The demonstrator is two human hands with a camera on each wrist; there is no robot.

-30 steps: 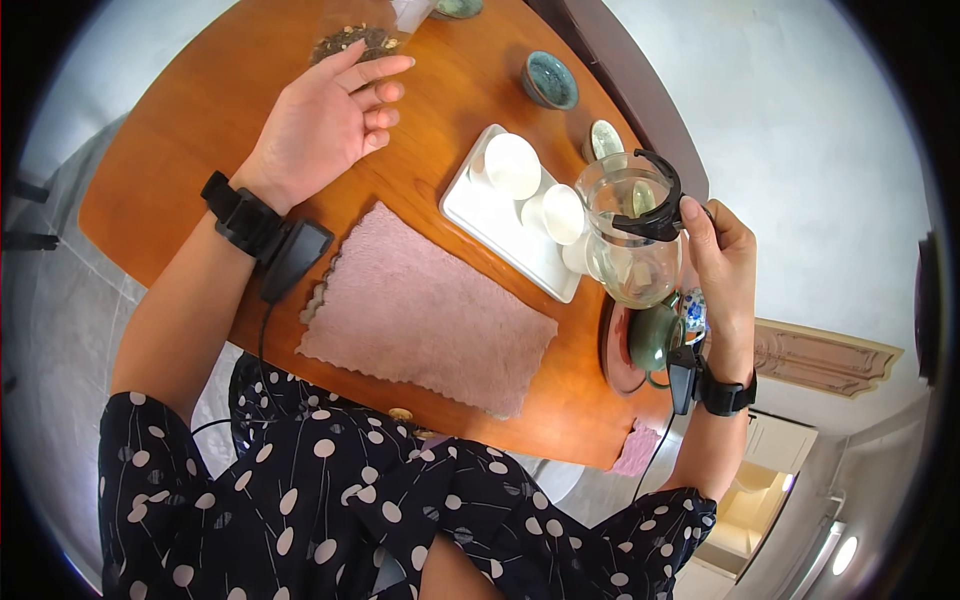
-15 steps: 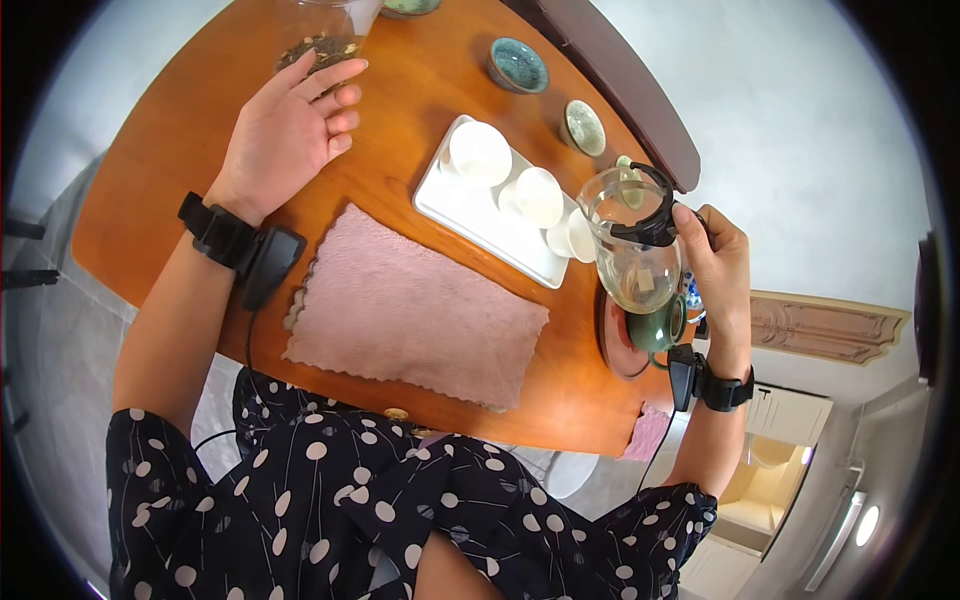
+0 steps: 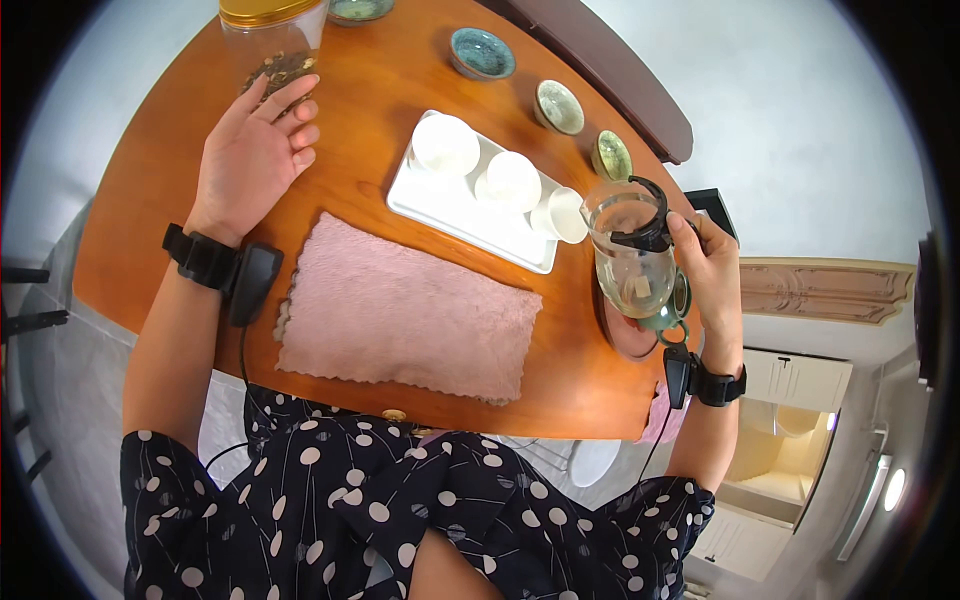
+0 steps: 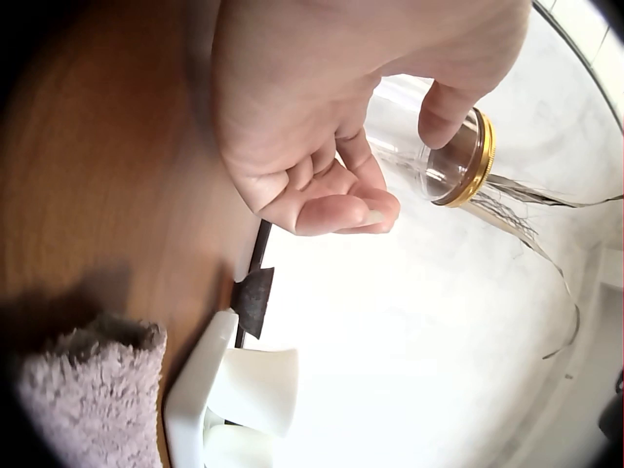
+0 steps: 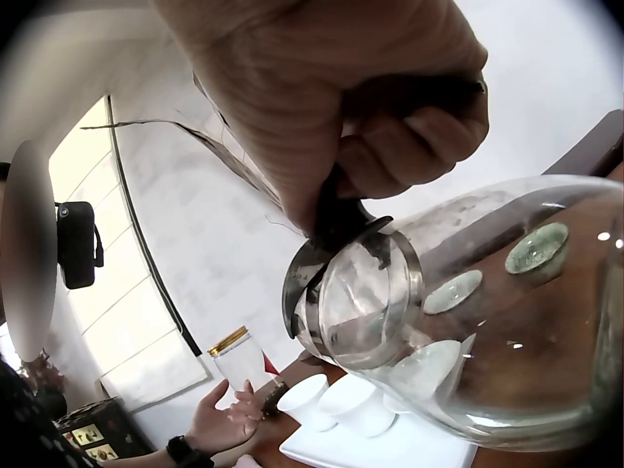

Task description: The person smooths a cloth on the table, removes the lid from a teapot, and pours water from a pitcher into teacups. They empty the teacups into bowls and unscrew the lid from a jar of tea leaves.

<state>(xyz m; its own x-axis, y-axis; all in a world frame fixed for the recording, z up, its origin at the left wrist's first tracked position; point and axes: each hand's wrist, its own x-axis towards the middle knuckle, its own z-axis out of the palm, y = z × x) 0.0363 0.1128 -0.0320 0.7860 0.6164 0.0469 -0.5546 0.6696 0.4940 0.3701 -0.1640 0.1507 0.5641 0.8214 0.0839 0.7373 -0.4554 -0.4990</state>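
Your right hand (image 3: 712,275) grips the glass pitcher (image 3: 630,262) by its handle, lifted beside the tray (image 3: 440,210) | cups (image 3: 512,180) not yet filled | left hand (image 3: 250,155) flat, relaxed by the jar (image 3: 272,40)

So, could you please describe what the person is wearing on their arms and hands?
Both forearms are bare, with no gloves or rings visible. The left hand has a black strap at the wrist with a black oval camera unit and a thin black cable running from it. The right hand has a similar black wrist strap with a small black unit and cable. The dark dress has pale dots.
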